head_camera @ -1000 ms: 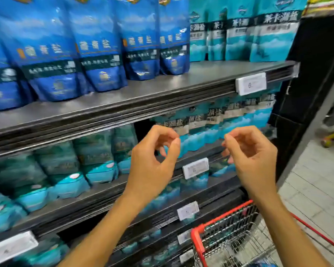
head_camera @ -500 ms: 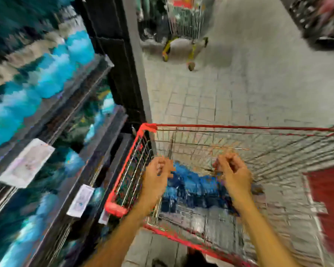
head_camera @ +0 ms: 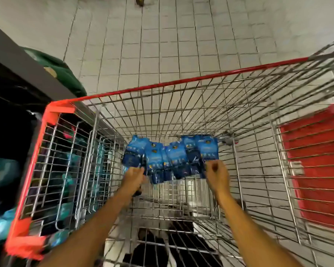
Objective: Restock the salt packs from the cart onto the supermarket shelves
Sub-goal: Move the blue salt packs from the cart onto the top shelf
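Note:
Several blue salt packs (head_camera: pixel 172 158) lie in a row on the floor of the red-rimmed wire cart (head_camera: pixel 162 84), towards its far end. Both my arms reach down into the cart. My left hand (head_camera: pixel 134 175) is at the near edge of the leftmost pack (head_camera: pixel 134 153); its fingertips are hidden and blurred, so a grip cannot be made out. My right hand (head_camera: pixel 217 173) hovers at the near edge of the rightmost pack (head_camera: pixel 208 150) with fingers loosely curled and nothing plainly in them.
The shelf unit (head_camera: pixel 10 143) with teal packs stands tight against the cart's left side. A red flap (head_camera: pixel 314 162) is on the cart's right wall. Grey tiled floor (head_camera: pixel 162 35) stretches ahead. A dark green bag (head_camera: pixel 62 72) lies by the shelf end.
My view swung from the shelves down into the cart. Both hands dropped from shelf height and reached to the blue packs on the cart floor.

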{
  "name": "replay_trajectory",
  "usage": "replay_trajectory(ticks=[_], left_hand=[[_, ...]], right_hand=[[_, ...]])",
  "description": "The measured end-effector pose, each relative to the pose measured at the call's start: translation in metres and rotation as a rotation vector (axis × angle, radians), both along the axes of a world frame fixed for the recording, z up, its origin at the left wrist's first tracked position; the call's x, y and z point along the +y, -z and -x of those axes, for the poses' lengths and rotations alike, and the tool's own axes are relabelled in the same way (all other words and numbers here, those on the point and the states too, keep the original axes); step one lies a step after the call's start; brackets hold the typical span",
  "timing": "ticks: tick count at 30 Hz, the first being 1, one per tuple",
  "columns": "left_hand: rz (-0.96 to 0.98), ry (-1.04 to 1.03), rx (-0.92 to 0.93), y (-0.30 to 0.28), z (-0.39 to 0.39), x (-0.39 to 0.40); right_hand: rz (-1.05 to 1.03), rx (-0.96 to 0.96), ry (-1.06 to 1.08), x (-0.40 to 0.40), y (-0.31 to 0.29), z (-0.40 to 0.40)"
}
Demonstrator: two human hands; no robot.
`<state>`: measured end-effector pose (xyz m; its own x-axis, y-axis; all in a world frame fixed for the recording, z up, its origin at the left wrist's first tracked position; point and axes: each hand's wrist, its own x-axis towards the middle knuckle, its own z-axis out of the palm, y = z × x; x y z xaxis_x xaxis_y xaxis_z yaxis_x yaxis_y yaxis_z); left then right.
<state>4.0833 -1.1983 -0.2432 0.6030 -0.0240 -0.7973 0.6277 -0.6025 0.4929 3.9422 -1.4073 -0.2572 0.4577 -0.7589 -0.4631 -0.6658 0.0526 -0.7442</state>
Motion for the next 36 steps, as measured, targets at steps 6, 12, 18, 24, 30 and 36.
replay_trajectory(ticks=[6, 12, 18, 24, 30, 36], left_hand=[[-0.154, 0.134, -0.003, 0.123, -0.001, -0.016], [-0.285, 0.204, 0.044, 0.238, -0.006, -0.026], [-0.378, 0.076, -0.091, 0.304, 0.003, -0.037], [-0.43, 0.064, -0.132, 0.318, 0.014, -0.03], [-0.18, 0.022, 0.028, 0.298, 0.012, -0.013], [-0.001, -0.04, 0.203, 0.246, -0.013, 0.019]], right_hand=[[-0.109, 0.249, -0.17, 0.002, 0.123, -0.015], [-0.121, 0.397, -0.367, 0.008, 0.227, -0.055], [0.084, 0.558, -0.432, 0.007, 0.277, -0.079], [-0.209, 0.458, -0.242, 0.014, 0.297, -0.084], [-0.511, 0.156, -0.059, 0.042, 0.282, -0.072], [-0.66, 0.019, -0.011, 0.043, 0.23, -0.052]])
